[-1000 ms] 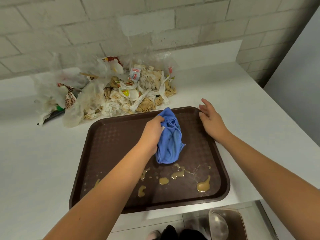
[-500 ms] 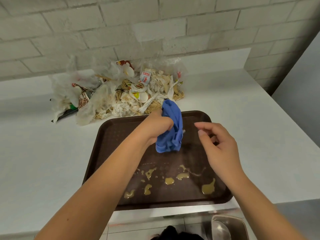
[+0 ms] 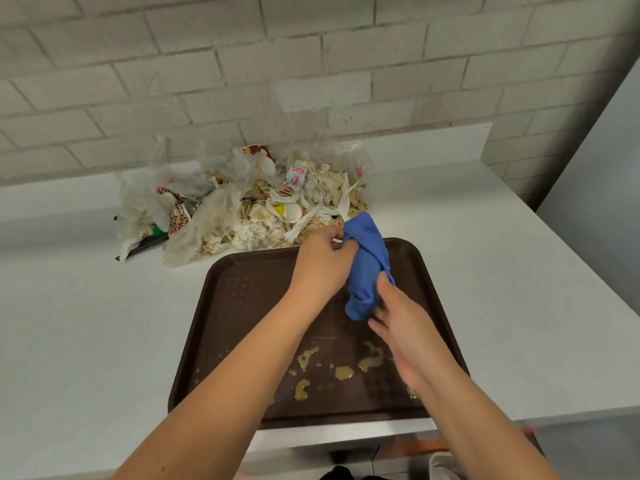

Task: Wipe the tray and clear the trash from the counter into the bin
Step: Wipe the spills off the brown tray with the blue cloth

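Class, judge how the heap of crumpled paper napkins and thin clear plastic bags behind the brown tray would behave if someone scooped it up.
The heap of crumpled napkins and clear plastic bags looks loose, so pieces would likely fall away. It probably weighs little for its bulk, being mostly thin paper and film. Stained patches suggest some sticky spots.

hands (image 3: 360, 292) gripping blue cloth (image 3: 366, 268), stained tray (image 3: 242, 306)

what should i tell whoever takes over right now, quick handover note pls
Left hand: gripping the top of the blue cloth, held above the tray.
Right hand: fingers on the cloth's lower end.
Done: nothing visibly wiped; yellowish spills sit on the tray's near half.
Left: wipe the spills, then move the trash pile behind the tray, on the counter, to the bin.
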Available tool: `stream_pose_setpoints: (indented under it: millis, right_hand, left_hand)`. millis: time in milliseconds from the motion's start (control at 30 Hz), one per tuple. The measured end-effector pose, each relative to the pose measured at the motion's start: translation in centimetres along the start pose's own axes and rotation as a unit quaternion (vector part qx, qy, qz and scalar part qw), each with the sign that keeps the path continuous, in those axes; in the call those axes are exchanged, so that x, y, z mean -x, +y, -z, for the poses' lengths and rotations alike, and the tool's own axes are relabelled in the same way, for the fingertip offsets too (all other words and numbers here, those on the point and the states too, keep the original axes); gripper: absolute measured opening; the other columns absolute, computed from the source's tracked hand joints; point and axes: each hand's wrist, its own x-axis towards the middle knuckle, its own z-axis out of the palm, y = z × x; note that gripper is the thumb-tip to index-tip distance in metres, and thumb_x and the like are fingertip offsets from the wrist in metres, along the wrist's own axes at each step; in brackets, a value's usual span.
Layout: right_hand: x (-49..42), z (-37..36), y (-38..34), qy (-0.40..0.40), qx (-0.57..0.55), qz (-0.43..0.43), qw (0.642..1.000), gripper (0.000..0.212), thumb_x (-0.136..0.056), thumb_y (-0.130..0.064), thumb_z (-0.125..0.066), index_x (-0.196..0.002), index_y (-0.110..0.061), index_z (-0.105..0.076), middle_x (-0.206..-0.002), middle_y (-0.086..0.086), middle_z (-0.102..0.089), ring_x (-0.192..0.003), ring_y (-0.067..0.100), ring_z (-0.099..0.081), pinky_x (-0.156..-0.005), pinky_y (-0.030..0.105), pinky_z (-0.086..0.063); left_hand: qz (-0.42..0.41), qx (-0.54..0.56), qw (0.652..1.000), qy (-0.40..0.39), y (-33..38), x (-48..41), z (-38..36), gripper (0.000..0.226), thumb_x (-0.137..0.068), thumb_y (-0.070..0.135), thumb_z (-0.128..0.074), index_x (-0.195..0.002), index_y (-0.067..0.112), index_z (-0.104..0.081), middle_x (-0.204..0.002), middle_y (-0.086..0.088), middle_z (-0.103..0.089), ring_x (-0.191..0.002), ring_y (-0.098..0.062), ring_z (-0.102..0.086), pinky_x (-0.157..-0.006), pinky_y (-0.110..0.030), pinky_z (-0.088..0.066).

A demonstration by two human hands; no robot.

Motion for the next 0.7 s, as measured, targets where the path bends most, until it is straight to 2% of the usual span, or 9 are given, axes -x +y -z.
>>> stream_pose_setpoints:
  millis: [67,133,200,267,367,467,567,700]
  right_hand:
    - [-0.1,-0.1,-0.7,0.013,-0.083,-0.011,0.996,0.04,-0.097,-0.041,-0.043,-0.12,-0.012,-0.058,-0.117,0.004,-0.063,-0.111,0.023,-0.059,-0.104,0.038,-0.043]
    - [-0.2,-0.3,-0.6,0.006,-0.126,0.037,0.991,0.025,-0.095,-0.037,-0.05,-0.095,-0.019,-0.066,-0.097,0.002,-0.071,-0.095,0.02,-0.065,-0.095,0.04,-0.05]
    - [-0.5,-0.4,-0.3,0.013,-0.134,0.055,0.989,0.03,-0.086,-0.043,-0.059,-0.097,-0.016,-0.067,-0.091,0.003,-0.073,-0.088,0.021,-0.069,-0.085,0.038,-0.055]
    - [-0.9,-0.5,-0.2,0.039,-0.124,0.064,0.989,0.041,-0.082,-0.04,-0.064,-0.11,-0.01,-0.065,-0.097,0.01,-0.072,-0.089,0.023,-0.07,-0.078,0.035,-0.058]
    - [-1.4,0.1,-0.7,0.08,-0.089,0.105,0.987,0.023,-0.085,-0.021,-0.067,-0.106,-0.015,-0.065,-0.1,0.008,-0.071,-0.084,0.018,-0.07,-0.066,0.027,-0.056]
    - [-1.9,1.6,-1.7,0.11,0.048,0.182,0.976,0.023,-0.08,-0.018,-0.073,-0.101,-0.022,-0.062,-0.104,0.003,-0.069,-0.089,0.017,-0.067,-0.073,0.031,-0.055]
    - [-3.1,3.6,-2.9,0.138,0.285,0.228,0.921,0.038,-0.079,-0.023,-0.073,-0.114,-0.019,-0.057,-0.109,0.001,-0.064,-0.097,0.021,-0.061,-0.084,0.038,-0.051]
    - [-4.8,4.7,-2.3,0.17,0.523,0.302,0.779,0.045,-0.082,-0.02,-0.065,-0.125,-0.016,-0.054,-0.111,0.004,-0.058,-0.096,0.026,-0.058,-0.074,0.031,-0.043]
  left_hand:
    - [0.002,0.012,1.0,-0.007,0.0,0.5,-0.4,0.022,-0.091,0.026,-0.054,-0.089,0.005,-0.06,-0.088,-0.022,-0.065,-0.081,-0.038,-0.064,-0.068,-0.053,-0.056]
    - [-0.02,-0.007,1.0,-0.008,0.1,1.2,-0.8,0.026,-0.091,0.028,-0.055,-0.085,0.003,-0.059,-0.078,-0.02,-0.063,-0.069,-0.034,-0.06,-0.062,-0.041,-0.052]
    - [-0.05,-0.038,0.998,-0.001,-0.1,1.5,-1.0,0.025,-0.091,0.03,-0.055,-0.08,0.007,-0.059,-0.066,-0.008,-0.057,-0.059,-0.02,-0.051,-0.056,-0.032,-0.042]
    - [-0.053,-0.054,0.997,0.003,-0.3,1.6,-0.9,0.023,-0.09,0.033,-0.056,-0.077,0.014,-0.056,-0.063,0.001,-0.053,-0.057,-0.013,-0.047,-0.056,-0.028,-0.038]
    - [-0.021,-0.068,0.997,-0.024,-0.8,1.5,-0.4,0.026,-0.087,0.042,-0.058,-0.078,0.018,-0.053,-0.064,0.007,-0.048,-0.06,-0.01,-0.045,-0.055,-0.026,-0.034]
    - [0.016,-0.074,0.996,-0.039,-1.5,1.7,1.2,0.034,-0.083,0.052,-0.06,-0.091,0.019,-0.061,-0.074,0.009,-0.053,-0.068,-0.007,-0.051,-0.06,-0.024,-0.038]
    - [0.053,-0.094,0.994,0.013,-3.9,1.8,5.0,0.029,-0.082,0.052,-0.061,-0.092,0.025,-0.065,-0.084,0.01,-0.059,-0.078,-0.005,-0.056,-0.068,-0.026,-0.044]
    - [0.097,-0.202,0.964,0.143,-9.8,2.5,11.3,0.026,-0.085,0.043,-0.061,-0.095,0.02,-0.067,-0.089,0.0,-0.064,-0.089,-0.023,-0.061,-0.076,-0.032,-0.043]
